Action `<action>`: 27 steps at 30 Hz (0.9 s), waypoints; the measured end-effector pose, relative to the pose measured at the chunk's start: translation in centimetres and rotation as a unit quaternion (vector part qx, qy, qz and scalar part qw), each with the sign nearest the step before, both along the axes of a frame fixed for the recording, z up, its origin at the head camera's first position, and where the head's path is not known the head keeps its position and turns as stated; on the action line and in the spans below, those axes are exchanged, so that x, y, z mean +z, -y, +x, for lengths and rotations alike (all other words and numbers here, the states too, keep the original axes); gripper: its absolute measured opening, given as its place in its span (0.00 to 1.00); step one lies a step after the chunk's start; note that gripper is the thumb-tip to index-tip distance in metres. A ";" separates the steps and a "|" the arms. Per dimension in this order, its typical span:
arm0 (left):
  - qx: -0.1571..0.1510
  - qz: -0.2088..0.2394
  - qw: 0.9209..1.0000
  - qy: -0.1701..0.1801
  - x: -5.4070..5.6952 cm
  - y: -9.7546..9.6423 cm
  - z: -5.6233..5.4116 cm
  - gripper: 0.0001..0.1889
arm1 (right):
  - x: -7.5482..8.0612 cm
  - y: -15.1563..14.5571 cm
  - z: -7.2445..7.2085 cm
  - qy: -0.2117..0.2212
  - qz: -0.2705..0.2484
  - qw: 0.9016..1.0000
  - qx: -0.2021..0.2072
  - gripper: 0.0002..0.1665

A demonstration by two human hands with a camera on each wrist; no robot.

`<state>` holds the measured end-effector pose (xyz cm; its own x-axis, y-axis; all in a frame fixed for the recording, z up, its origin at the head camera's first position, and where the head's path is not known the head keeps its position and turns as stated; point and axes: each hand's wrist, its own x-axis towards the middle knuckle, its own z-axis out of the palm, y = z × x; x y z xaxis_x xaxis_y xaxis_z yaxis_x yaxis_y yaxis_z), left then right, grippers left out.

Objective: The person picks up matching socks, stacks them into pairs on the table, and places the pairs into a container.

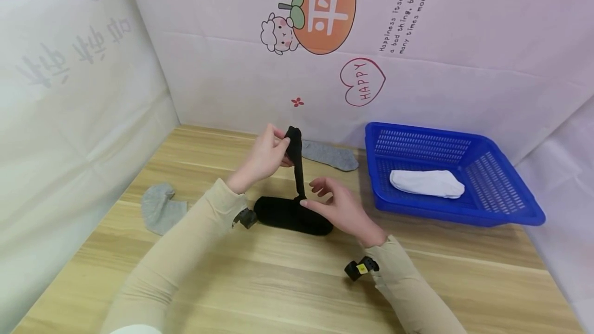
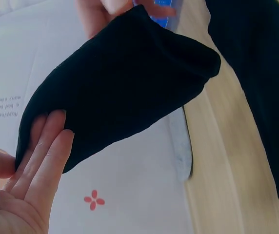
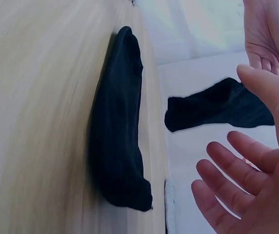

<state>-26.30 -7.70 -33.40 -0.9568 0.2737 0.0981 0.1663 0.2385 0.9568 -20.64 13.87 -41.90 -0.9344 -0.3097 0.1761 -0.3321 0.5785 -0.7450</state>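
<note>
My left hand (image 1: 266, 153) pinches one end of a black sock (image 1: 297, 164), which hangs down toward the table. In the left wrist view the thumb and fingers (image 2: 44, 151) hold that sock's edge. A second black sock (image 1: 287, 215) lies flat on the table underneath; the right wrist view shows this sock (image 3: 117, 126) on the wood. My right hand (image 1: 341, 205) is beside the hanging sock's lower end, fingers spread and relaxed. In the right wrist view, nothing is between the right fingers (image 3: 227, 180).
A blue basket (image 1: 417, 214) stands at the right with a white sock (image 1: 427, 183) in it. One grey sock (image 1: 162, 207) lies at the left, another grey sock (image 1: 330, 154) near the back wall. White printed cloth (image 1: 232, 66) encloses the wooden table (image 1: 278, 282).
</note>
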 end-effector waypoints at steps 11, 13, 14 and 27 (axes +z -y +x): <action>-0.026 -0.005 1.000 -0.003 -0.4 -1.3 1.0 0.09 | -0.2 0.1 0.4 -0.001 -0.012 1.000 -0.023 0.29; -0.030 0.000 1.000 0.000 -0.4 -1.4 1.1 0.09 | -0.3 0.1 0.4 -0.007 -0.016 1.000 -0.023 0.26; -0.031 0.000 1.000 0.001 -0.4 -1.5 1.2 0.09 | -0.3 0.0 0.4 -0.009 -0.020 1.000 -0.022 0.24; 0.000 -0.059 0.996 -0.064 -1.3 -0.5 1.0 0.08 | -0.6 -0.9 0.1 -0.010 -0.048 0.998 -0.039 0.07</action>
<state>-25.34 -7.20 -34.66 -0.9384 0.2912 0.1861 0.2849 0.3472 0.8935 -20.56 14.82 -42.52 -0.9508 -0.2178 0.2203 -0.3048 0.5300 -0.7913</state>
